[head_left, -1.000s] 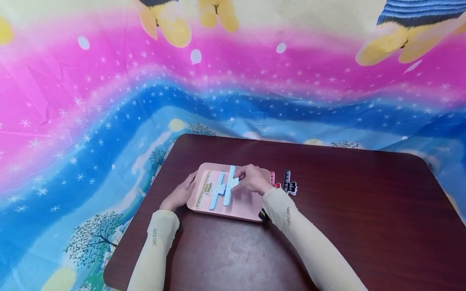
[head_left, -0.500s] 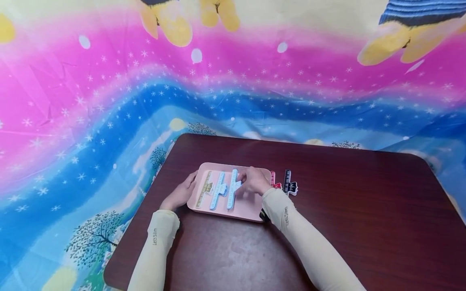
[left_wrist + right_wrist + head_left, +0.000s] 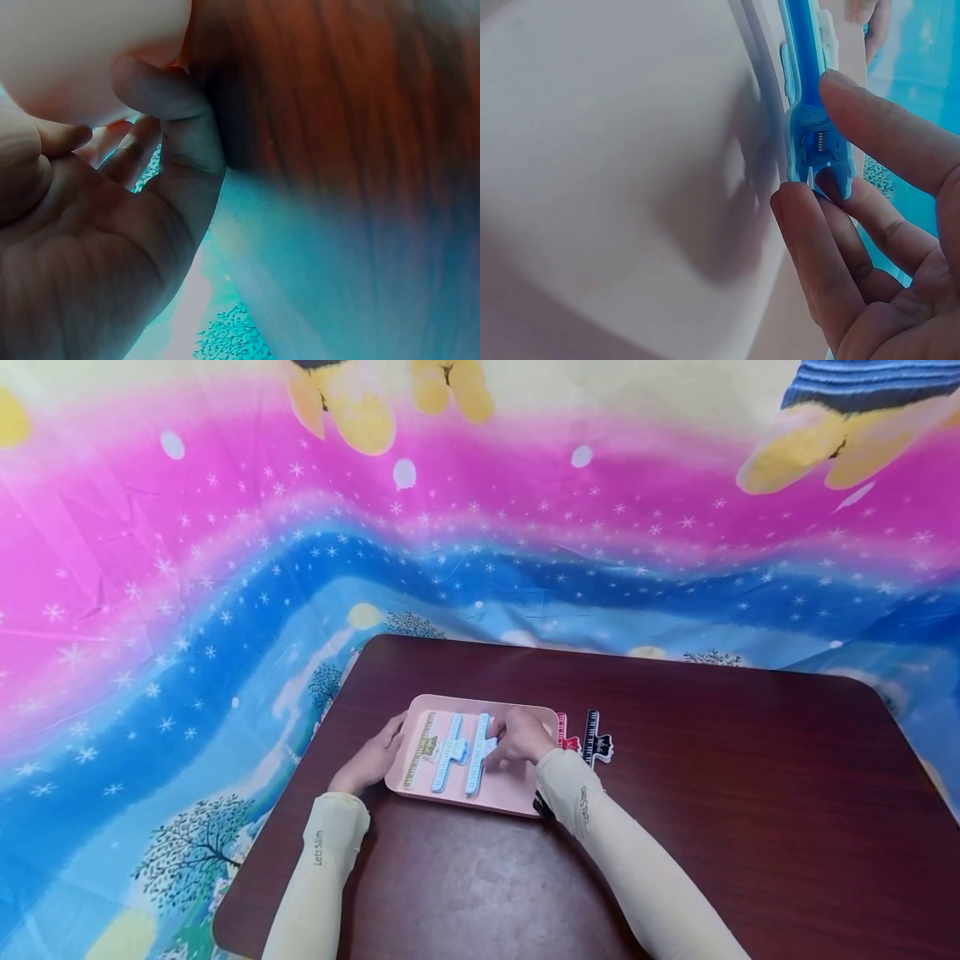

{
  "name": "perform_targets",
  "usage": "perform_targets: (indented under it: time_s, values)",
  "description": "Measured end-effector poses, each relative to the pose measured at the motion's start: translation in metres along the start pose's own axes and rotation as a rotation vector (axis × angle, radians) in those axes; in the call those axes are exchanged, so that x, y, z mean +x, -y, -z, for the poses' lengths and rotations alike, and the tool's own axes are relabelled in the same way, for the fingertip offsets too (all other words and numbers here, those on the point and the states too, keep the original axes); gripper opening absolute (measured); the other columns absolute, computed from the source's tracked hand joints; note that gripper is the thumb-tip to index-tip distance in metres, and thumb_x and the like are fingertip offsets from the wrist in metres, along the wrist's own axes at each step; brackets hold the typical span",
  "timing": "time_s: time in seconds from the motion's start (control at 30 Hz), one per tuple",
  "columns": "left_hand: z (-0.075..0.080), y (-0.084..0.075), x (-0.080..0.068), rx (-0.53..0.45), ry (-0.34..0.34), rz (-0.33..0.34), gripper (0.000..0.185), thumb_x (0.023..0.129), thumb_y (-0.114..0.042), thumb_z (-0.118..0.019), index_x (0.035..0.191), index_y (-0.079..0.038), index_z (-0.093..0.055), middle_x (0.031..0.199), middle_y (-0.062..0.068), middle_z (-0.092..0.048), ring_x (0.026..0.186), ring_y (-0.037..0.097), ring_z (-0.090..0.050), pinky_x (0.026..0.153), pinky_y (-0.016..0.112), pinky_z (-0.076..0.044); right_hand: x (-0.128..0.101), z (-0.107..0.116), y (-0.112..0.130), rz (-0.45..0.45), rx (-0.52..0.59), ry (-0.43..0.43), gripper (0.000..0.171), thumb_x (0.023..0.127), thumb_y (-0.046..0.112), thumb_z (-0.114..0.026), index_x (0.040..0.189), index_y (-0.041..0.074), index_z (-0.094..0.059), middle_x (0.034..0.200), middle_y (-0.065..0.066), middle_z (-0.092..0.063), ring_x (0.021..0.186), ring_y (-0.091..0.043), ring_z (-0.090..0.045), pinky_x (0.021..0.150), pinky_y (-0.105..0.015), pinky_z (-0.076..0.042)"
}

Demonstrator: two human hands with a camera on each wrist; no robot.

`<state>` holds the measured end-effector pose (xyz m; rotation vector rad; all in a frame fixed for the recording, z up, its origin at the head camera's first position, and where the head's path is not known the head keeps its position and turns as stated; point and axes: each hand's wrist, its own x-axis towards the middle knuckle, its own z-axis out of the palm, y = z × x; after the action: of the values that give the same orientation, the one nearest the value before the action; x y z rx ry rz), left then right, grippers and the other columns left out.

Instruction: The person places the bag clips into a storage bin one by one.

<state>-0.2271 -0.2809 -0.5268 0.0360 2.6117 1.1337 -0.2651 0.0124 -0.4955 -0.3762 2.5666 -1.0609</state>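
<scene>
My right hand pinches a light-blue clip with a piano-key print, low over the pink tray. In the right wrist view the fingers and thumb are at the handle end of the blue clip, where its spring shows. Left of it in the tray lie a second light-blue clip and a gold clip. My left hand holds the tray's left side. In the left wrist view the thumb is against the tray wall, with the fingers curled beneath.
On the brown table, just right of the tray, lie a red clip and a black clip. Another dark item peeks out by the right sleeve at the tray's near right corner. A printed cloth hangs behind the table.
My right hand has lowered the light-blue clip toward the tray floor, slightly nearer and to the right. The left hand has stayed at the tray's side.
</scene>
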Motion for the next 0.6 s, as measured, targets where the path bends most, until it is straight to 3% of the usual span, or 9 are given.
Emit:
perform_targets:
  time_s: [0.6]
  values:
    - [0.0004, 0.0001, 0.0008, -0.008, -0.001, -0.006, 0.057, 0.115, -0.032, -0.031, 0.168, -0.016, -0.016, 0.167, 0.022, -0.031, 0.152, 0.043, -0.032, 0.124, 0.060, -0.025, 0.0035, -0.0010, 0.0024, -0.005, -0.052, 0.010, 0.041, 0.060, 0.013, -0.101, 0.093, 0.008, -0.076, 0.096, -0.003, -0.072, 0.088, -0.018, -0.061, 0.086, -0.033, -0.053]
